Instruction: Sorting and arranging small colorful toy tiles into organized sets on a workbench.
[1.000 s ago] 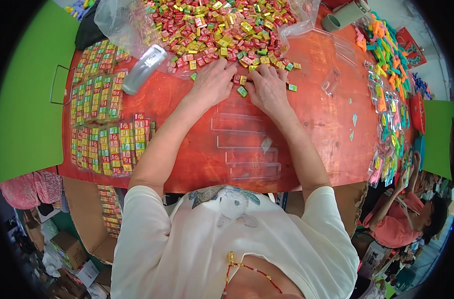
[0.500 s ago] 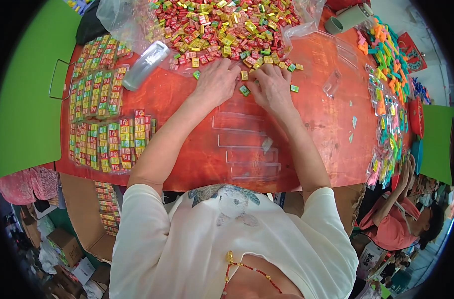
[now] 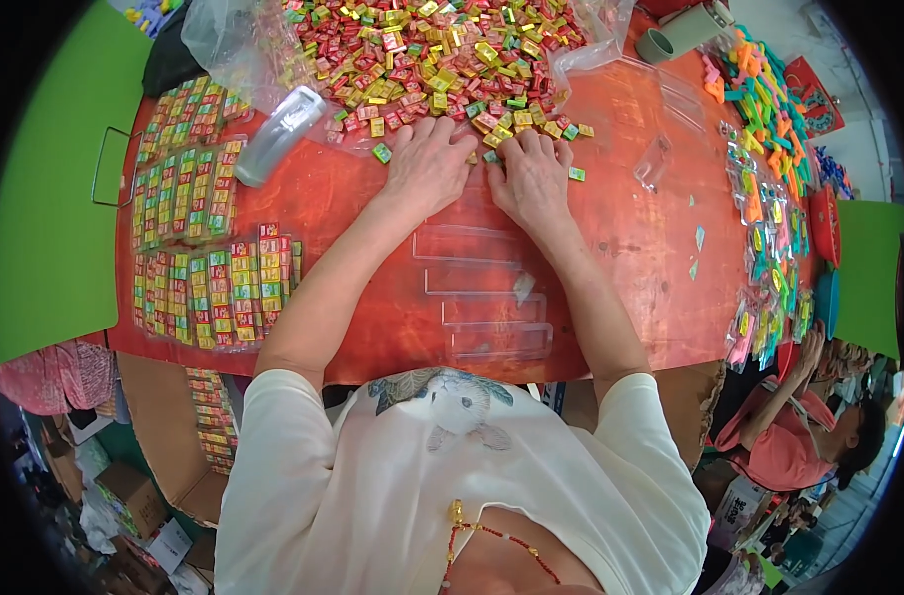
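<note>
My left hand [image 3: 427, 171] rests at the near edge of a heap of small red, yellow and green boxes [image 3: 442, 74]. Its fingers are bent down among them, and what lies beneath is hidden. Beside it, my right hand [image 3: 533, 180] has its fingers curled over in the same way, with its grasp out of sight. Between the two hands a small green box [image 3: 490, 156] shows by the right fingertips. Another green box [image 3: 382, 153] lies left of my left hand, and one more [image 3: 577, 174] sits right of my right hand. Several clear plastic trays [image 3: 499, 326] lie nearer my body.
Filled trays of boxes [image 3: 214, 288] are lined up at the left. A clear container [image 3: 280, 136] lies beside the heap, on whose plastic bag [image 3: 224, 45] it borders. Colourful plastic toys [image 3: 769, 109] and a grey-green cup [image 3: 655, 46] are at the right. Another person [image 3: 799, 436] sits lower right.
The yellow box between my hands and the green one by my right thumb no longer show where they were. My right hand has shifted slightly left and down; the whole view has shifted a little.
</note>
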The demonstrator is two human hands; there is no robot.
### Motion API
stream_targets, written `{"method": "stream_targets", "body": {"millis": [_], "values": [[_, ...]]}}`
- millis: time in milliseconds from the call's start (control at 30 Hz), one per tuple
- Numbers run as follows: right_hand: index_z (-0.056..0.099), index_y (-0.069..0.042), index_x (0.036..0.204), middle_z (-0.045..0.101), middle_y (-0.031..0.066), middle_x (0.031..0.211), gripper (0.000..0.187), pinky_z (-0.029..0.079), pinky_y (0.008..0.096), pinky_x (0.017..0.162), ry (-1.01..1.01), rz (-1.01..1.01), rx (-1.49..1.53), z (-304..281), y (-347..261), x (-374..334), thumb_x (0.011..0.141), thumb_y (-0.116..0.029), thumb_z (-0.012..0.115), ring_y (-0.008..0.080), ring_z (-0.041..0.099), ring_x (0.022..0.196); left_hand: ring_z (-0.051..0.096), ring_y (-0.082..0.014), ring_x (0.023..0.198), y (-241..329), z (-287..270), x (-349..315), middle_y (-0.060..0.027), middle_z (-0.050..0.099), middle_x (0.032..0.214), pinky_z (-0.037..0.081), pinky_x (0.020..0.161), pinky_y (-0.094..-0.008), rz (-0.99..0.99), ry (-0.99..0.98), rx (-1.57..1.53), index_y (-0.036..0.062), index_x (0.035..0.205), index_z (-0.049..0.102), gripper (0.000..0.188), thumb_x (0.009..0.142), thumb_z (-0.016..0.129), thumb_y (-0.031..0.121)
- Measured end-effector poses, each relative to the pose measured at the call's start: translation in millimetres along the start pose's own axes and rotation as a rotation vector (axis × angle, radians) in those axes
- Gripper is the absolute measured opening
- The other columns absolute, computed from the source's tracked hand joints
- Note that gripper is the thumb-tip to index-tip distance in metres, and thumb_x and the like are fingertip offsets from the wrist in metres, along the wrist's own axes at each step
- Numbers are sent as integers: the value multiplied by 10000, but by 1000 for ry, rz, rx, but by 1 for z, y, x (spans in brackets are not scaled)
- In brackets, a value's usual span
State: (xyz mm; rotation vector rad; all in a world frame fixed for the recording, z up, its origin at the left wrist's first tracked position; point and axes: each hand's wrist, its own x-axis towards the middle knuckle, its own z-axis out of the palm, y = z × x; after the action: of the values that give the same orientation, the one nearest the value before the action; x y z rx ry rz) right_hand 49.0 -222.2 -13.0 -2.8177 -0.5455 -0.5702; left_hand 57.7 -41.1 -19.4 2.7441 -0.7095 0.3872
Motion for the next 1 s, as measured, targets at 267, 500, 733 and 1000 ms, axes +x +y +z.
{"method": "stream_targets", "body": {"millis": [267, 500, 733, 1000], "values": [[661, -119, 999, 599, 79, 956, 237, 382, 468, 890, 50, 60, 158, -10, 4, -7, 803, -233, 729, 269, 589, 977, 530, -279, 1034, 14, -4, 1, -91, 564, 1051, 375, 843, -460, -72, 40, 18, 140, 1119, 634, 353, 796, 698, 269], [661, -116, 1052, 621, 68, 987, 231, 402, 476, 911, -77, -6, 84, -10, 13, -14, 837, -186, 712, 272, 594, 997, 526, -281, 1019, 12, 4, 0, -91, 559, 1035, 367, 834, -460, -37, 69, 42, 133, 1028, 647, 260, 808, 688, 264], [683, -90, 1030, 646, 84, 932, 156, 428, 444, 854, -13, 42, 214, 7, -3, -5, 879, -130, 671, 283, 624, 931, 524, -290, 1013, 13, 1, -7, -103, 561, 1043, 361, 830, -455, -44, 74, 55, 132, 1031, 642, 285, 792, 700, 275], [683, -102, 1011, 610, 82, 916, 162, 420, 442, 811, 89, 50, 141, 2, 7, 4, 864, -169, 682, 281, 598, 907, 525, -283, 1013, 23, 4, 0, -99, 569, 1039, 354, 857, -463, -87, 111, 52, 135, 1050, 652, 320, 791, 717, 311]]}}
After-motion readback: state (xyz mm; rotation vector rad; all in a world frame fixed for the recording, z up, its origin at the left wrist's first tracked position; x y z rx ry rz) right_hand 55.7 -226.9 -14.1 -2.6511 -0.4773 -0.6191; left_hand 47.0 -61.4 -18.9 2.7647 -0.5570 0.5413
